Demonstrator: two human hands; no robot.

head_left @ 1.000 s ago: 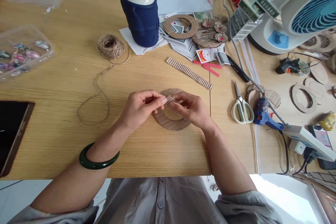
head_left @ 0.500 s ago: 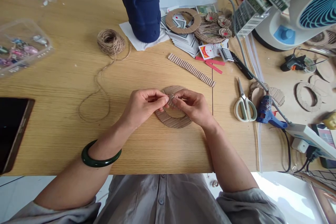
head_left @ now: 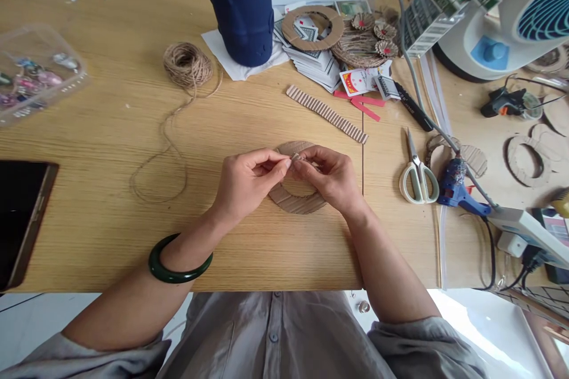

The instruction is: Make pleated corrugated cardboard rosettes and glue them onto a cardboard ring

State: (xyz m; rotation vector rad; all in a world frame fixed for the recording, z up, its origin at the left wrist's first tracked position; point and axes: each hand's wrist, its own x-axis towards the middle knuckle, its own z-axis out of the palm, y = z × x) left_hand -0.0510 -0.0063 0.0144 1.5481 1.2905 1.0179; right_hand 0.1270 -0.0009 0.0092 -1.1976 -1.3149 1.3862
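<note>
My left hand (head_left: 246, 183) and my right hand (head_left: 332, 177) meet near the middle of the table, both closed in a pinch. Between their fingertips is a small piece of corrugated cardboard (head_left: 295, 157), mostly covered by the fingers. Beneath the hands, flat on the table, lies a cardboard ring (head_left: 297, 204), its upper part partly hidden. Farther back a striped corrugated cardboard strip (head_left: 327, 113) lies at a slant, apart from both hands.
Left are a ball of twine (head_left: 187, 65) with a loose loop, a phone (head_left: 24, 219) and a clear box (head_left: 44, 80). A blue bottle (head_left: 240, 18) stands behind. On the right lie scissors (head_left: 418, 174), a glue gun (head_left: 457, 189) and a power strip (head_left: 528, 234); a fan (head_left: 493, 53) stands beyond.
My left fingertips have shifted slightly right, closer to the right ones. The small cardboard piece shows less between the fingers. The whole view has shifted a little.
</note>
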